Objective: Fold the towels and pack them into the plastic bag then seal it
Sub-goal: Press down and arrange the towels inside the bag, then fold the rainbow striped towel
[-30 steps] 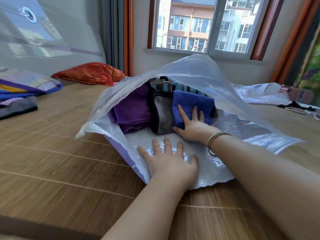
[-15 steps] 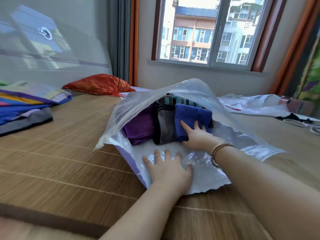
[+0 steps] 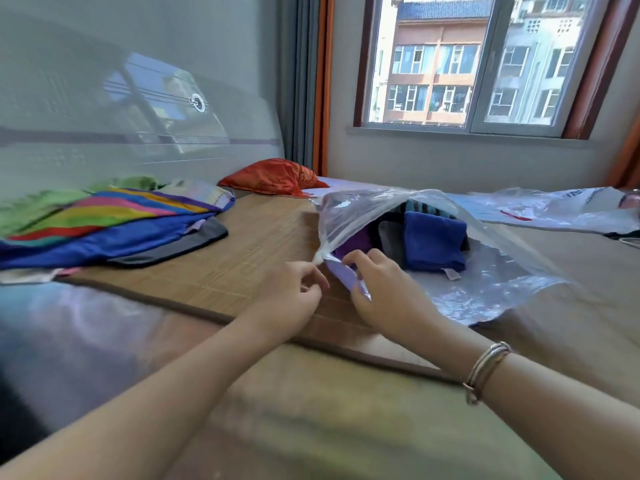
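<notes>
- Pinching purple zip edge (image 3: 346, 276) of clear plastic bag (image 3: 485, 271) at its left corner with right hand (image 3: 381, 289), fingers curled on the strip.
- Left hand (image 3: 294, 299) just beside that corner, fingers loosely curled, holding nothing; contact with bag unclear.
- Bag mouth open, lying on bamboo mat (image 3: 263, 251).
- Inside bag: blue towel (image 3: 433, 240), purple towel (image 3: 355, 242), grey towel (image 3: 389, 237).
- Striped cloth pile (image 3: 114, 220) far left, orange pillow (image 3: 273, 176) behind.
</notes>
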Demonstrator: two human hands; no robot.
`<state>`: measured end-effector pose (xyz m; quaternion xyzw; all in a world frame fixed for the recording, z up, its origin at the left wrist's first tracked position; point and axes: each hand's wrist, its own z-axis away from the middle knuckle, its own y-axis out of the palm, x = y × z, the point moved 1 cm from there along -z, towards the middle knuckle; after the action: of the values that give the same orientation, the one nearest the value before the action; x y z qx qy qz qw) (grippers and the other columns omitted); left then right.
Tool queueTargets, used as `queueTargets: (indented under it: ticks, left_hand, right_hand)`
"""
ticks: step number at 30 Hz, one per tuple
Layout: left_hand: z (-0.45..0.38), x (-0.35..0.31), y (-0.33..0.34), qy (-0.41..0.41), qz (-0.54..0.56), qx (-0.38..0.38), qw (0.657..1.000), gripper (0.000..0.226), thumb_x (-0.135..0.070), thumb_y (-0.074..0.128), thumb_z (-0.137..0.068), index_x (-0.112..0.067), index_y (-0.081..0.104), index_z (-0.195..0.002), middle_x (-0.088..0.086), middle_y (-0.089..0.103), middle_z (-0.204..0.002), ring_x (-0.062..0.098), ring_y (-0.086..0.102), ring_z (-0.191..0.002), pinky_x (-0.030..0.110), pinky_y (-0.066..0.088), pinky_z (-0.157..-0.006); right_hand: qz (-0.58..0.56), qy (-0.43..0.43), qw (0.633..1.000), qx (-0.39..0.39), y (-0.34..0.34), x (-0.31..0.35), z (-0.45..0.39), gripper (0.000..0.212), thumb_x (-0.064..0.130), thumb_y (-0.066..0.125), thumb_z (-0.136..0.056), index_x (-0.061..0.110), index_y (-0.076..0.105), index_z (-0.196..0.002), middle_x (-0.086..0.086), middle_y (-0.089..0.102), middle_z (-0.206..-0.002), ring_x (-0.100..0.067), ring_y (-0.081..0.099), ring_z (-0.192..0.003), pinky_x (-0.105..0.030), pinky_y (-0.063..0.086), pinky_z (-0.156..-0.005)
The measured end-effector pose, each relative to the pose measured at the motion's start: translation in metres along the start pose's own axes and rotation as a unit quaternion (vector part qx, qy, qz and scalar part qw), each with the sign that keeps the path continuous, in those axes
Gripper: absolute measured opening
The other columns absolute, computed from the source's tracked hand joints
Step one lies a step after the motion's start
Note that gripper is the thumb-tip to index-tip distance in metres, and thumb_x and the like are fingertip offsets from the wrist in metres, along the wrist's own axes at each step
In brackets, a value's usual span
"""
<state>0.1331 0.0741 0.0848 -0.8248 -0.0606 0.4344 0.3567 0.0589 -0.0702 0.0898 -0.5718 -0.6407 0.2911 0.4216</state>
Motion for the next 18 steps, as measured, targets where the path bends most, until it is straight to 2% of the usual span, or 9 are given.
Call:
queueTargets:
  ticks: [2,4,6,8,11,13,15,18]
  left_hand:
    - [0.011,0.028,-0.032,-0.031,-0.027,-0.011,0.999,0.019,-0.009,0.054,-0.089,-0.018,0.071,-0.091,-0.003,0.07,-0.093,0.012,0.065,-0.088,0.018,0.046,-0.071]
    - [0.017,0.061,-0.058,-0.067,-0.055,-0.031,0.996,0.021,-0.009,0.053,-0.088,-0.018,0.07,-0.096,-0.002,0.068,-0.099,0.014,0.063,-0.095,0.025,0.049,-0.08]
    - [0.02,0.095,-0.079,-0.099,-0.079,-0.056,0.99,0.024,-0.009,0.052,-0.088,-0.018,0.068,-0.103,0.0,0.067,-0.106,0.017,0.061,-0.103,0.029,0.048,-0.085]
    - [0.018,0.128,-0.096,-0.124,-0.095,-0.075,0.985,0.026,-0.01,0.052,-0.09,-0.018,0.065,-0.11,0.001,0.063,-0.116,0.018,0.058,-0.106,0.028,0.046,-0.084]
    - [0.005,0.174,-0.115,-0.138,-0.136,-0.088,0.977,0.029,-0.012,0.054,-0.091,-0.017,0.058,-0.12,0.002,0.055,-0.129,0.017,0.055,-0.109,0.026,0.043,-0.084]
    - [-0.014,0.203,-0.127,-0.137,-0.181,-0.104,0.968,0.035,-0.016,0.057,-0.091,-0.015,0.054,-0.127,0.005,0.051,-0.134,0.021,0.051,-0.119,0.03,0.042,-0.095]
    - [-0.037,0.231,-0.14,-0.143,-0.227,-0.126,0.955,0.046,-0.023,0.062,-0.089,-0.015,0.051,-0.133,0.007,0.048,-0.14,0.025,0.046,-0.127,0.035,0.038,-0.105]
    - [-0.07,0.272,-0.156,-0.214,-0.303,-0.117,0.921,0.072,-0.045,0.065,-0.084,-0.025,0.036,-0.146,0.006,0.028,-0.155,0.032,0.028,-0.14,0.046,0.026,-0.114]
  right_hand:
    - [-0.035,-0.034,0.999,-0.001,0.016,0.039,-0.011,0.033,0.014,0.048,-0.089,0.015,0.052,-0.122,-0.007,0.052,-0.109,-0.028,0.055,-0.096,-0.035,0.043,-0.073]
    - [-0.064,-0.042,0.997,0.02,0.041,0.071,-0.03,0.038,0.014,0.049,-0.087,0.016,0.05,-0.125,-0.008,0.052,-0.116,-0.029,0.057,-0.098,-0.035,0.044,-0.073]
    - [-0.097,-0.029,0.993,0.067,0.072,0.093,-0.053,0.044,0.015,0.048,-0.088,0.019,0.045,-0.132,-0.008,0.05,-0.124,-0.028,0.054,-0.108,-0.033,0.045,-0.081]
    - [-0.115,-0.003,0.986,0.121,0.104,0.105,-0.077,0.051,0.016,0.047,-0.089,0.018,0.04,-0.139,-0.01,0.047,-0.133,-0.028,0.049,-0.119,-0.034,0.044,-0.093]
    - [-0.125,0.029,0.978,0.167,0.146,0.106,-0.108,0.053,0.023,0.047,-0.094,0.018,0.035,-0.145,-0.011,0.045,-0.14,-0.028,0.046,-0.126,-0.036,0.04,-0.103]
    - [-0.115,0.034,0.976,0.184,0.169,0.103,-0.128,0.054,0.033,0.044,-0.098,0.02,0.031,-0.148,-0.01,0.043,-0.145,-0.026,0.041,-0.131,-0.036,0.034,-0.109]
    - [-0.097,0.03,0.974,0.2,0.188,0.101,-0.151,0.059,0.044,0.041,-0.098,0.023,0.026,-0.151,-0.006,0.032,-0.154,-0.025,0.03,-0.141,-0.041,0.024,-0.116]
    - [-0.113,0.019,0.964,0.24,0.21,0.101,-0.19,0.064,0.055,0.034,-0.098,0.029,0.015,-0.154,-0.003,0.015,-0.161,-0.022,0.011,-0.148,-0.046,0.009,-0.12]
